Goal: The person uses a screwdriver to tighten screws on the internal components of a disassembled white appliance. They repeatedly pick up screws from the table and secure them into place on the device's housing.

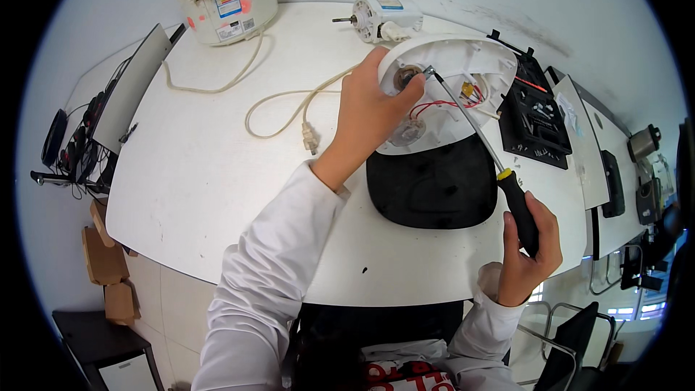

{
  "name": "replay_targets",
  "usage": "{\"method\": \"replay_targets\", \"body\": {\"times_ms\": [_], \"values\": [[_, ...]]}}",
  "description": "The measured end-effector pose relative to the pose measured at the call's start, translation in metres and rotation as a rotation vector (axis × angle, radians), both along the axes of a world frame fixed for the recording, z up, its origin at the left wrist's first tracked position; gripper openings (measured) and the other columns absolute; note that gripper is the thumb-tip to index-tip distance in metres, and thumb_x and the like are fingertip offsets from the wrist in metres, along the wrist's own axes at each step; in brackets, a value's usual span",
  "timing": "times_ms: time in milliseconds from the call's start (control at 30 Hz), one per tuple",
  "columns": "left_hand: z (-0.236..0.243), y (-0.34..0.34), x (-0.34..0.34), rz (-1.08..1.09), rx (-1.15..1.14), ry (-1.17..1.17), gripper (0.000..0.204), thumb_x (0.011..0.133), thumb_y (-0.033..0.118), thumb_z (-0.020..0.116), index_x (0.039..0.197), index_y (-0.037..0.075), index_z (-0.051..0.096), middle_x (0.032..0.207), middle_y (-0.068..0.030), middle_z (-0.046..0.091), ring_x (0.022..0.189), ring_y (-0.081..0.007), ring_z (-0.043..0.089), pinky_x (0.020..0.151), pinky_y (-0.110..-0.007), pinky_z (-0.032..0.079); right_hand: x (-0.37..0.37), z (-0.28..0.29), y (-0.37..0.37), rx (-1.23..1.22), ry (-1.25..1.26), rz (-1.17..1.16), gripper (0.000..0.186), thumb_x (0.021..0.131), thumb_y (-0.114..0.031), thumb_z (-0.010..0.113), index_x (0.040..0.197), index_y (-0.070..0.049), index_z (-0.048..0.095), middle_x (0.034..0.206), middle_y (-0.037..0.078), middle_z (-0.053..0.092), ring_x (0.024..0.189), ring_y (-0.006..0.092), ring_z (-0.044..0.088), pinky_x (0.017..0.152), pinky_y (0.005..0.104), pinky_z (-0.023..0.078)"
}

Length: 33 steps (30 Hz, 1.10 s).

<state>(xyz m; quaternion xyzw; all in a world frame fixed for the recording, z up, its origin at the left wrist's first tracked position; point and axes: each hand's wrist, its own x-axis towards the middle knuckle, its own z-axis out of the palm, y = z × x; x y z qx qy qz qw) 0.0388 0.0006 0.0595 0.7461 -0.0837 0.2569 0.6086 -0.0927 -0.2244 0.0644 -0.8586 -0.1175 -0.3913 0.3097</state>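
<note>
My left hand grips the left side of a white plastic housing, its thumb by a small metal piece. The housing holds red wires and rests on a black panel, perhaps its base. My right hand is closed round the black-and-yellow handle of a long screwdriver. The screwdriver's shaft reaches up to the metal piece by my left thumb; I cannot tell exactly what the tip touches.
A white appliance, a motor and a cream cable with plug lie on the white table. A black toolbox stands right. Cardboard is at lower left, a chair at lower right.
</note>
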Motion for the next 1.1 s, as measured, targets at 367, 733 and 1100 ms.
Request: {"method": "replay_targets", "body": {"times_ms": [367, 733, 1100], "values": [[0.0, 0.0, 0.0, 0.032, 0.019, -0.026, 0.029, 0.077, 0.019, 0.072, 0.095, -0.002, 0.06, 0.081, -0.0101, 0.067, 0.07, -0.0157, 0.062, 0.066, -0.029, 0.048, 0.003, 0.016, 0.001, -0.163, -0.074, -0.013, 0.041, 0.066, 0.006, 0.075, 0.104, -0.004, 0.067, 0.097, 0.012, 0.063, 0.077, 0.0226, 0.062, 0.064, 0.0284, 0.05], [-0.002, -0.002, 0.0, 0.058, 0.017, -0.042, 0.03, 0.077, 0.019, 0.072, 0.094, -0.002, 0.059, 0.079, -0.0108, 0.066, 0.069, -0.0159, 0.061, 0.065, -0.03, 0.048, -0.027, 0.086, 0.024, -0.668, 0.001, -0.001, 0.044, 0.07, 0.004, 0.074, 0.111, -0.006, 0.063, 0.104, 0.009, 0.051, 0.078, 0.021, 0.058, 0.061, 0.0275, 0.049], [-0.001, -0.004, 0.0, 0.037, -0.024, -0.007, 0.03, 0.076, 0.019, 0.071, 0.096, -0.001, 0.06, 0.082, -0.0114, 0.066, 0.071, -0.0192, 0.062, 0.066, -0.03, 0.049, -0.035, 0.104, 0.04, -0.812, -0.041, -0.084, 0.033, 0.079, -0.008, 0.07, 0.11, -0.002, 0.061, 0.098, 0.014, 0.059, 0.078, 0.0256, 0.064, 0.059, 0.0288, 0.052]]}}
